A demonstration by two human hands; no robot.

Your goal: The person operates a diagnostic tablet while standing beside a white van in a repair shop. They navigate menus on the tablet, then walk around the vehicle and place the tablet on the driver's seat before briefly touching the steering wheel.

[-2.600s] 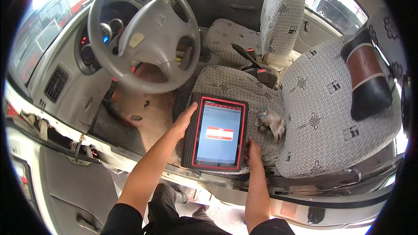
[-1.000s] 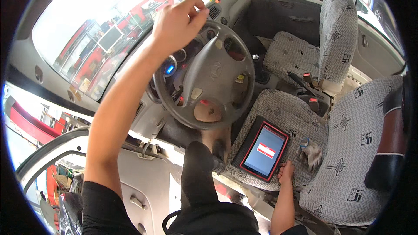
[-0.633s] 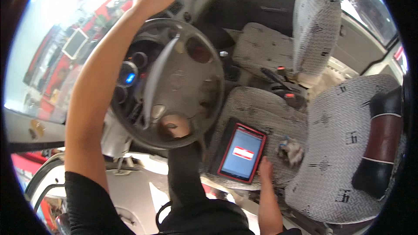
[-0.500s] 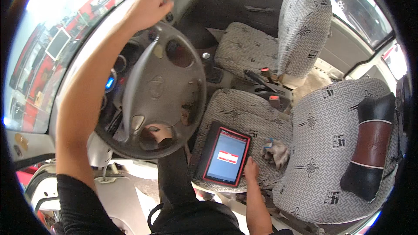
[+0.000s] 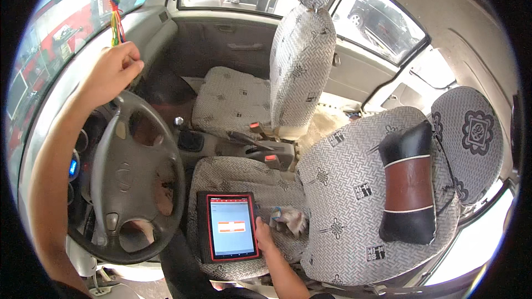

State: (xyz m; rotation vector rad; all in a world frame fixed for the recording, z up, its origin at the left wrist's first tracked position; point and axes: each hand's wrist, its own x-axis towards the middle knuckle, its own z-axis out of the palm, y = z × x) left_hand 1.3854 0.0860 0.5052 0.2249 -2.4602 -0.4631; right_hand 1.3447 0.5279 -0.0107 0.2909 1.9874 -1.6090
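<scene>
A tablet [image 5: 231,227] in a black case with a red border lies over the patterned driver's seat, its lit screen showing a small pop-up box. My right hand [image 5: 264,237] grips its right edge, thumb along the side and the other fingers hidden. A pale, crumpled glove [image 5: 288,220] lies on the seat just beyond that hand. My left hand [image 5: 112,72] is raised above the far rim of the steering wheel [image 5: 126,174], its fingers curled closed with nothing visible in them. Right behind it hangs a rainbow-coloured woven tassel [image 5: 115,0].
Across the centre console stand the gear lever [image 5: 178,122] and the handbrake [image 5: 250,140], with red seat-belt buckles [image 5: 271,158] beside them. The passenger seat [image 5: 233,97] is beyond. A black and brown neck cushion [image 5: 407,182] rests against the driver's backrest.
The view has swung to the right, so the wheel and seats sit further left. My right hand stays on the tablet, now seen more upright. My left hand remains curled above the wheel.
</scene>
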